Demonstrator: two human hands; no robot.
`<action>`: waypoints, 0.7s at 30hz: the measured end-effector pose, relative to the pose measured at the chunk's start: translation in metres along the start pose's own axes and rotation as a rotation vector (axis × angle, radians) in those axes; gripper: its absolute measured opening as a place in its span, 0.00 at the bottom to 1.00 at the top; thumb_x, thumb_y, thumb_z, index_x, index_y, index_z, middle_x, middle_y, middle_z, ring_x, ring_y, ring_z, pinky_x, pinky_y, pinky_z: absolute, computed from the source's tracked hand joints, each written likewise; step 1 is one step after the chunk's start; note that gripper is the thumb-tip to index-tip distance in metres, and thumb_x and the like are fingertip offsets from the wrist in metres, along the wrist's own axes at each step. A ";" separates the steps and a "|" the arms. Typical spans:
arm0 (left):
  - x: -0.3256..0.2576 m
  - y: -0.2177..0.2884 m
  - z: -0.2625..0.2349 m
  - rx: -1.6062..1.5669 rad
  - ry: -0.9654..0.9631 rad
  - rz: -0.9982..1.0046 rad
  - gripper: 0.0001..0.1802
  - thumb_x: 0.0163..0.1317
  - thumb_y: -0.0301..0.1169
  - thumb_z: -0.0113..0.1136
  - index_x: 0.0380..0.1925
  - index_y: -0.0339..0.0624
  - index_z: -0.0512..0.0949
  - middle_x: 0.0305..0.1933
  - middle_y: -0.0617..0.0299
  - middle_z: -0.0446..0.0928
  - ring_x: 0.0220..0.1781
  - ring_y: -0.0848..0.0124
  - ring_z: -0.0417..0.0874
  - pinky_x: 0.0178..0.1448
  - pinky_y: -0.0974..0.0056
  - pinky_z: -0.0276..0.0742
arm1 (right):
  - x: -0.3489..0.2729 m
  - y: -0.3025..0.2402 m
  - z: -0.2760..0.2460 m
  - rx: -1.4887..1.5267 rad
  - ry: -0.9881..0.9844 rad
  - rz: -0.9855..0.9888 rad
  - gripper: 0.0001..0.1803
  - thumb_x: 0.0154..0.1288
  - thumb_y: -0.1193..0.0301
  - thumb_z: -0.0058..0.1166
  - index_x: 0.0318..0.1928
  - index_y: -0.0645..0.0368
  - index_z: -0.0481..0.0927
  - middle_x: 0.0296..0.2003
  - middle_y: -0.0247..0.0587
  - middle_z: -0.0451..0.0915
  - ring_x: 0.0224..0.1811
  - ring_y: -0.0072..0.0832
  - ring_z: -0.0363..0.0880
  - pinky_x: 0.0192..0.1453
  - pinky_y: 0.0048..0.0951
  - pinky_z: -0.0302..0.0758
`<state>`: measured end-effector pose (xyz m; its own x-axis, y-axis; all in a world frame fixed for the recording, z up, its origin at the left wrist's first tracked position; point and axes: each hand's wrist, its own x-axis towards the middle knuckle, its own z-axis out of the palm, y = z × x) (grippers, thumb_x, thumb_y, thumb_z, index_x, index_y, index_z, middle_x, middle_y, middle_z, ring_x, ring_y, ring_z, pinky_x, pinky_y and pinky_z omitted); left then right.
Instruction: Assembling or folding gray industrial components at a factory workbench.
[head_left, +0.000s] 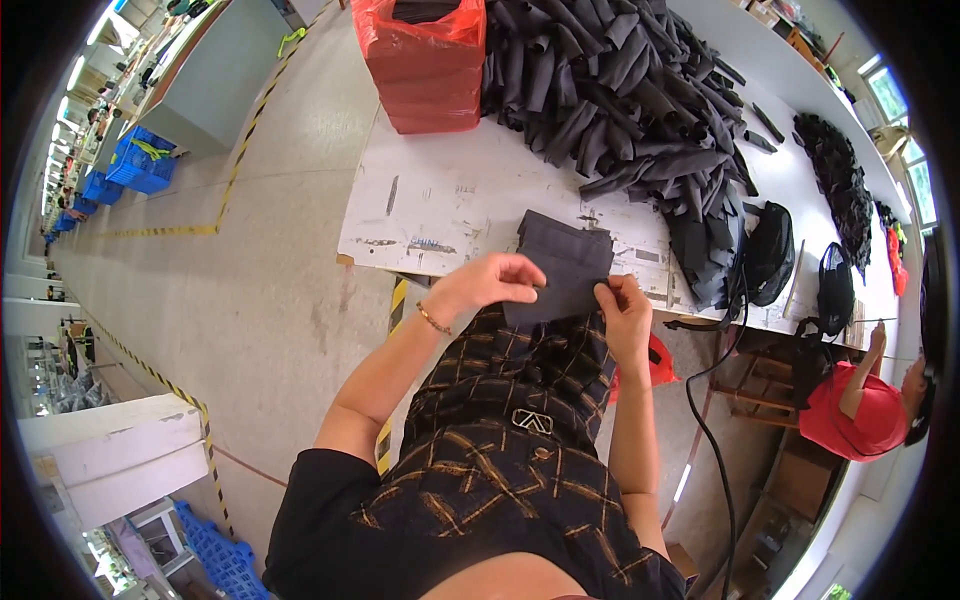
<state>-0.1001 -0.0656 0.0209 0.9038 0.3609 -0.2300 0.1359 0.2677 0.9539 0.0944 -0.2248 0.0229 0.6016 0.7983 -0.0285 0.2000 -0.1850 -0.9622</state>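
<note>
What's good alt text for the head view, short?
Both hands, left hand and right hand, pinch a flat dark grey fabric piece at the edge of a white worktable. A heap of dark fabric strips lies behind it.

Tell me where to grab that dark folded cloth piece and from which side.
Grip the dark cloth piece at its near edge, from the person's side. That edge overhangs the table rim, where the left hand and right hand already pinch it; the far part lies flat.
</note>
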 end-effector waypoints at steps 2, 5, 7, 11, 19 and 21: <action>0.011 0.003 -0.013 0.032 0.020 0.024 0.14 0.56 0.23 0.66 0.44 0.40 0.80 0.41 0.70 0.77 0.40 0.81 0.75 0.47 0.72 0.74 | 0.005 -0.005 0.009 0.109 0.069 0.025 0.07 0.63 0.75 0.60 0.35 0.66 0.75 0.23 0.28 0.70 0.24 0.13 0.67 0.29 0.17 0.66; 0.041 0.017 -0.019 0.055 0.255 0.116 0.15 0.56 0.23 0.65 0.46 0.39 0.80 0.40 0.69 0.77 0.41 0.82 0.76 0.48 0.72 0.74 | 0.023 -0.005 0.016 0.171 0.274 0.039 0.08 0.64 0.73 0.60 0.35 0.66 0.76 0.22 0.28 0.71 0.23 0.14 0.67 0.28 0.18 0.68; 0.065 0.020 -0.018 0.273 0.426 0.193 0.13 0.55 0.24 0.66 0.42 0.39 0.81 0.40 0.65 0.79 0.41 0.78 0.78 0.48 0.73 0.74 | 0.043 0.016 0.016 0.095 0.298 0.016 0.10 0.64 0.71 0.61 0.34 0.66 0.77 0.22 0.29 0.73 0.23 0.15 0.68 0.28 0.21 0.69; 0.094 -0.011 -0.028 1.041 0.664 0.489 0.06 0.54 0.26 0.66 0.33 0.40 0.82 0.37 0.59 0.81 0.36 0.71 0.81 0.43 0.71 0.76 | 0.054 0.040 0.008 -0.308 0.263 0.026 0.14 0.61 0.65 0.63 0.36 0.65 0.80 0.26 0.41 0.79 0.26 0.28 0.75 0.33 0.32 0.72; 0.193 0.017 -0.073 0.514 1.032 0.558 0.08 0.58 0.28 0.64 0.38 0.40 0.83 0.34 0.59 0.81 0.33 0.72 0.81 0.40 0.68 0.77 | 0.090 0.048 -0.068 -0.678 0.617 -0.225 0.08 0.63 0.72 0.57 0.40 0.62 0.77 0.34 0.47 0.76 0.35 0.42 0.75 0.40 0.40 0.72; 0.209 0.019 -0.077 0.604 1.024 0.570 0.09 0.58 0.27 0.63 0.39 0.40 0.83 0.36 0.58 0.81 0.34 0.71 0.81 0.40 0.68 0.76 | 0.100 0.049 -0.083 -0.730 0.678 -0.202 0.08 0.62 0.74 0.55 0.42 0.60 0.77 0.38 0.49 0.76 0.42 0.47 0.74 0.45 0.43 0.71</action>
<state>0.0599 0.0833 -0.0243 0.2163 0.8697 0.4437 0.2405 -0.4879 0.8391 0.2288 -0.2020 -0.0043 0.7705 0.4022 0.4946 0.6336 -0.5684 -0.5248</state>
